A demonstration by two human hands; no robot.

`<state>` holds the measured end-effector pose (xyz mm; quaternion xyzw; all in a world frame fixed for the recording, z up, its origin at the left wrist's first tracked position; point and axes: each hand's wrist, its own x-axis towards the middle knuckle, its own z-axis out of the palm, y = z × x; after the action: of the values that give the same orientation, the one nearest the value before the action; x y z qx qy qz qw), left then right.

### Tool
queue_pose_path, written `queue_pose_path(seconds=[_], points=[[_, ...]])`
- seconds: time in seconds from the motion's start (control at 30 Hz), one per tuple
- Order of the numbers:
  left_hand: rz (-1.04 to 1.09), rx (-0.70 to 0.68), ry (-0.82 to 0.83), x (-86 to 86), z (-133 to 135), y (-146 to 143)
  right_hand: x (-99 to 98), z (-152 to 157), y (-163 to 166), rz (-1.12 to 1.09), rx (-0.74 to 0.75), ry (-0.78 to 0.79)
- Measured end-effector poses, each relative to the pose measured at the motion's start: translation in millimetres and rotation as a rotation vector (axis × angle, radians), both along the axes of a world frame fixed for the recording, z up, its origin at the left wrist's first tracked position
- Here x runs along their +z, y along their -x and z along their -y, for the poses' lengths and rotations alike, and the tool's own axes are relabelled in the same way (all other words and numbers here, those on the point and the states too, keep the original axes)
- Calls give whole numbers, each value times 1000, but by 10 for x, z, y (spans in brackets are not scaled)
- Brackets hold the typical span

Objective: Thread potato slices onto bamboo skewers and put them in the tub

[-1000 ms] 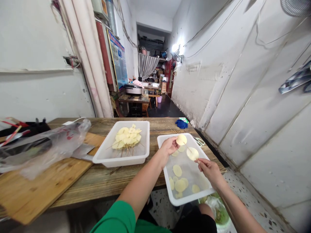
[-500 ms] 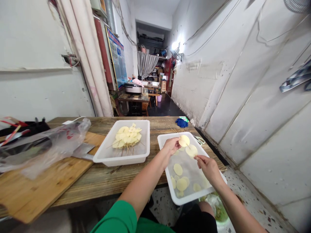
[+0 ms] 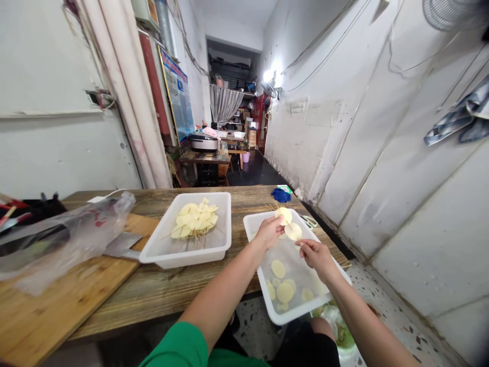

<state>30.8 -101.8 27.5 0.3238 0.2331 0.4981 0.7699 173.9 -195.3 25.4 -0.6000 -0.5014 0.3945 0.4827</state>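
Observation:
My left hand (image 3: 270,230) pinches a round, pale yellow potato slice (image 3: 283,216) over the far part of a white plastic tray (image 3: 269,306). My right hand (image 3: 314,257) is closed on a thin wooden skewer (image 3: 299,240), on which a second potato slice (image 3: 293,232) sits. The two slices are close together, between my hands. Below them, several loose slices (image 3: 284,292) lie in the tray, which juts over the table's near edge. To the left, another white tray (image 3: 224,246) holds a pile of skewered slices (image 3: 195,219).
A cleaver (image 3: 124,243) and a plastic bag (image 3: 82,232) lie on a wooden cutting board (image 3: 95,272) at left. Beyond the near tray are loose skewers, a blue cloth (image 3: 280,194) and pale-handled scissors (image 3: 309,220). A bucket (image 3: 346,339) stands on the floor at right.
My hands have come slightly closer together, and the right one has moved left with the skewer. The whole view has shifted a little as my head turned.

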Motion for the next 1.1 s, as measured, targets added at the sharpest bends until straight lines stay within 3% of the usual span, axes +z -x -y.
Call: queue_pose_path(seconds=[0.1, 0.2, 0.27, 0.37, 0.5, 0.57, 0.63, 0.7, 0.8, 0.9, 1.0, 1.1], points=[[-50, 12, 51, -4, -3, 3, -18, 4, -7, -4, 26, 40], [-107, 3, 9, -34, -27, -10, -15, -12, -40, -85, -67, -33], [-329, 104, -122, -98, -45, -25, 5, -31, -65, -204, -159, -135], [-876, 227, -391, -251, -50, -54, 33, -49, -106, -381, -239, -209], [-1377, -78, -549, -409, 32, -98, 26, -36, -159, -503, -273, -139], [-1440, -87, -641, -399, 95, -116, 10, -25, -176, -523, -277, -109], [-1363, -39, -739, -328, 150, -134, -10, -18, -178, -513, -274, -83], [-1148, -72, -725, -222, 187, -156, -31, -16, -162, -443, -277, -73], [-664, -203, -422, -70, 197, -192, -50, -11, -105, -227, -250, -91], [-243, -278, -83, 16, 156, -194, -38, 8, -27, -65, -125, -59], [-25, -250, 119, 35, 88, -145, -19, 34, 39, -51, 17, 35], [81, -217, 190, 11, 33, -90, -34, 41, 73, -31, 105, 109]])
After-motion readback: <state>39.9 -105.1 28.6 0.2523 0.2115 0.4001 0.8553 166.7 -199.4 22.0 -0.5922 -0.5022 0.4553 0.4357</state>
